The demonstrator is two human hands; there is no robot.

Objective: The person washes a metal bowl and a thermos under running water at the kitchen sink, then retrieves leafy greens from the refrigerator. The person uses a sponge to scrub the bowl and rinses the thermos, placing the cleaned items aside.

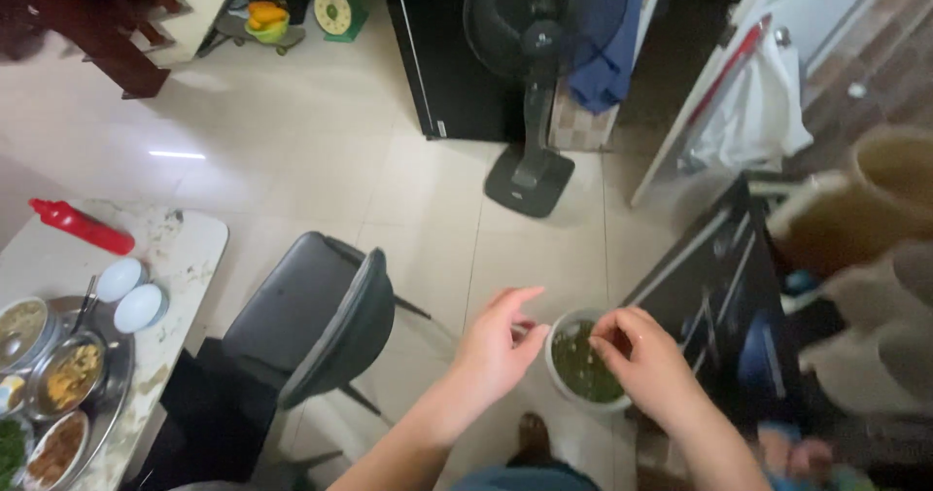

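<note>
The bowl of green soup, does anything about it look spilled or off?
No spill shows. The bowl of green soup is held level over the tiled floor, left hand and right hand gripping its rim.

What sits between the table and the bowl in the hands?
In the head view, a black chair stands between the table and the bowl.

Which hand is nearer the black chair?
Left. The left hand is on the bowl's chair-side rim, closer to the black chair; the right hand grips the bowl's far side.
</note>
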